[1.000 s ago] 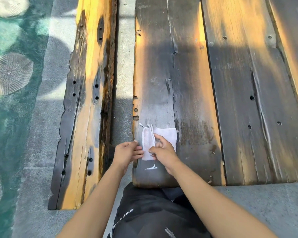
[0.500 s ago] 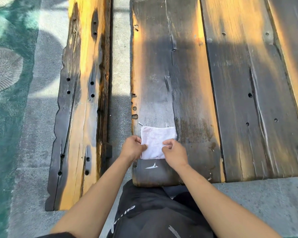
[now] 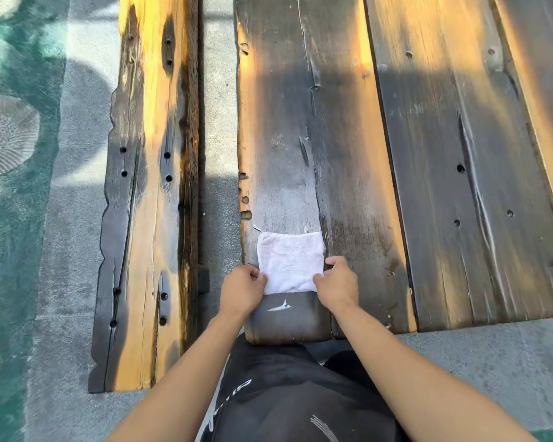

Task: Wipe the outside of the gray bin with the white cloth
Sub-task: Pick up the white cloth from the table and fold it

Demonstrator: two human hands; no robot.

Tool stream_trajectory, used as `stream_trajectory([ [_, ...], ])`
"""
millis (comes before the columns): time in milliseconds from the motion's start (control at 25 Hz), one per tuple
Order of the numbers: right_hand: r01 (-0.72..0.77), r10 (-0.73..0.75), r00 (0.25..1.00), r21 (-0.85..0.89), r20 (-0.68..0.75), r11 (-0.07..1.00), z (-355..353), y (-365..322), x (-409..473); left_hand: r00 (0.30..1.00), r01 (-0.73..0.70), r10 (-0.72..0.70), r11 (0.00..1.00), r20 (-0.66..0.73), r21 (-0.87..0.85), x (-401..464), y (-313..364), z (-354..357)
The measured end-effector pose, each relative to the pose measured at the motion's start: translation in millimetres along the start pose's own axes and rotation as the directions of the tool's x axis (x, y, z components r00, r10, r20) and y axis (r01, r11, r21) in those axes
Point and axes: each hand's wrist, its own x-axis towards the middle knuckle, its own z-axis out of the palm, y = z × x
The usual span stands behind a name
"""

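Cloth (image 3: pixel 290 261) flat, fingers (image 3: pixel 258 275) pinching near corners

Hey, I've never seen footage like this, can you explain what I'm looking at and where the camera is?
There is no machine here. The camera sits on a person's head and looks down at their own bare arms. On the dark wooden plank lies a folded white cloth. The left hand pinches the cloth's left edge and the right hand its right edge, holding it flat on the wood. A second plank lies to the left on gray pavement. The job concerns a gray bin, but no bin is in view.
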Motion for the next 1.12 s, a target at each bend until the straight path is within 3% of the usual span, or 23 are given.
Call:
stream_trajectory([
  [120, -0.075, 0.064, 0.996, 0.207, 0.060, 0.976, -5.7, -1.2, 2.5, 0.999, 0.045, -0.046, 0.997, -0.014, -0.056, -1.3, 4.2, 1.6],
  [280, -0.274, 0.139, 0.955, 0.602, 0.261, 0.750, -19.0, -3.9, -3.1, 0.969, 0.191, -0.145, 0.951, 0.199, -0.242, 3.3, 4.1, 13.2],
  [440, -0.309, 0.055, 0.935, 0.728, 0.350, 0.612, -28.3, 2.2, -19.9, 0.920, 0.292, -0.135, 0.863, 0.368, -0.413, -2.4, 9.3, 24.9],
  [640, -0.386, -0.051, 0.889, 0.805, 0.455, 0.451, -23.5, 16.4, -46.8, 0.848, 0.334, -0.065, 0.835, 0.526, -0.436, -8.6, 12.8, 11.9],
  [840, -0.425, -0.291, 0.821, 0.866, 0.491, 0.263, -25.3, 20.2, -84.0, 0.732, 0.523, 0.054, 0.594, 0.679, -0.611, -28.9, 12.0, -2.3],
  [1000, -0.350, -0.204, 0.886, 0.890, 0.416, 0.292, -33.4, 46.1, -97.5, 0.840, 0.391, 0.082, 0.593, 0.536, -0.704, -57.2, 20.4, 6.1],
  [1120, -0.297, -0.141, 0.935, 0.934, 0.327, 0.197, -43.6, 82.1, -112.2, 0.930, 0.191, 0.088, 0.713, 0.356, -0.675, -90.2, 30.9, 28.3],
])
